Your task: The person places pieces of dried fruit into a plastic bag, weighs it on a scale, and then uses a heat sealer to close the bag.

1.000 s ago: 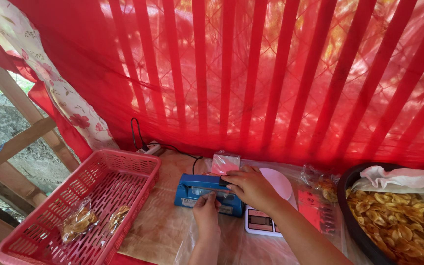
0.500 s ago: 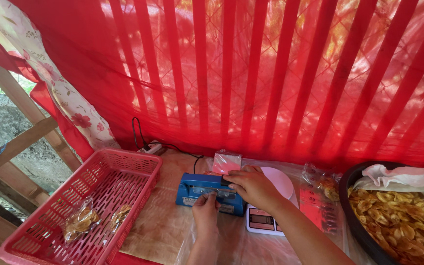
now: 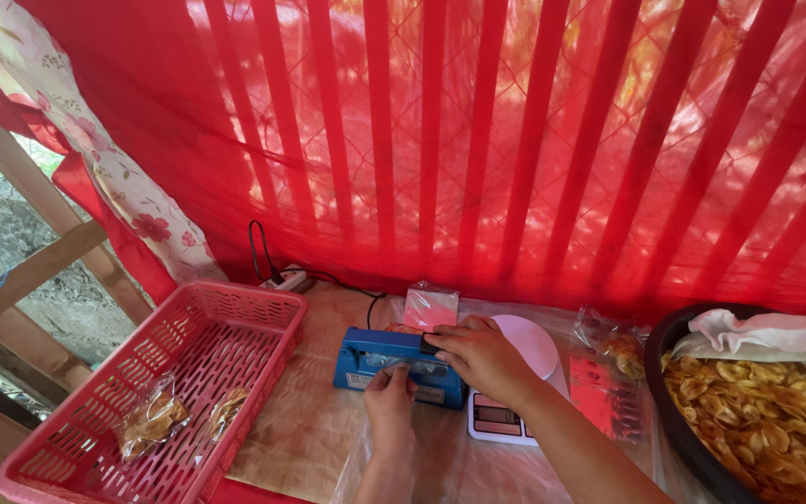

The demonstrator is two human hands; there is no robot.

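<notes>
Head view: right hand [image 3: 483, 357] hides sealer [image 3: 377, 355] end.

Blue sealer [image 3: 386, 357]: painted metal body, semi-gloss, smooth. Pink basket [image 3: 179, 373]: moulded plastic lattice, slight sheen; backdrop [image 3: 478, 140] is thin red cloth, matt. Table cover [image 3: 314, 429]: clear glossy plastic film over wood-grain surface.

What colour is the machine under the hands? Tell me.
Blue, with a black handle; the machine shows in the head view.

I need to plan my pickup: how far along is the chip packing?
Done: two sealed packets lie in the pink basket. In hand: right hand presses the blue sealer, left hand at its front. Left: a bowl full of chips.
</notes>
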